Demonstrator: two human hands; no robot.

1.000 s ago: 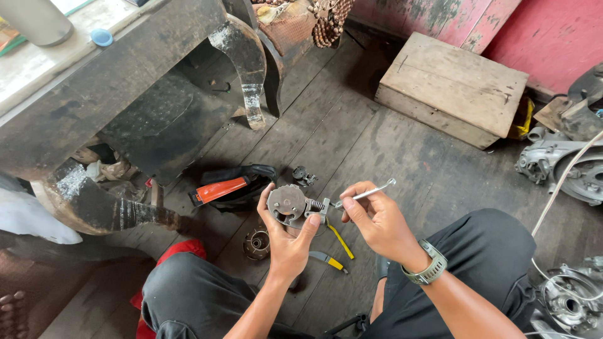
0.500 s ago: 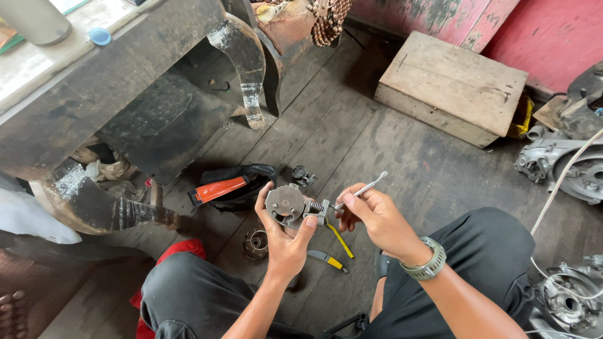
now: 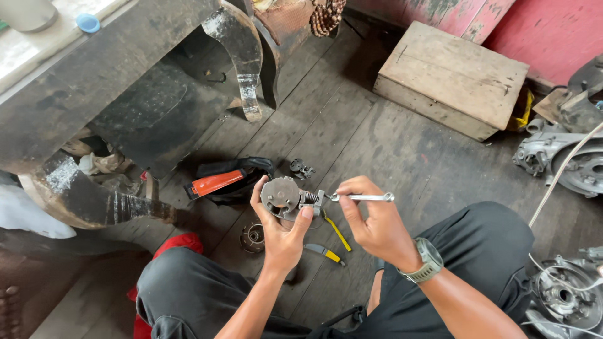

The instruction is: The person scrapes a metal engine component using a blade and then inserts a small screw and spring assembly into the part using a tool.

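Sitting on a dark plank floor (image 3: 389, 144), legs in black trousers, w/ a big dark wooden bench (image 3: 94, 81) to my left front and a pale wooden box (image 3: 455, 78) ahead on the right. Grey metal engine casings (image 3: 565, 163) lie at the far right, another one w/ wires (image 3: 562, 295) near my right knee.

Next down in size: a black pouch w/ an orange-handled tool (image 3: 217, 182) on it, just past my hands. A round metal ring part (image 3: 253, 237) sits on the floor below my left hand, yellow-handled pliers (image 3: 330, 242) beside it, and a small dark metal bit (image 3: 300, 168) further out by the pouch.

My left hand (image 3: 282, 235) is wrapped tight around a small round grey metal part (image 3: 286, 196), thumb on its right edge, fingers curled behind; it's held up in front of me, above the floor, between my knees. My right hand (image 3: 374, 226), watch on wrist, pinches a thin silver wrench (image 3: 361, 197), lying approx. level, its left end touching the part's side fitting.
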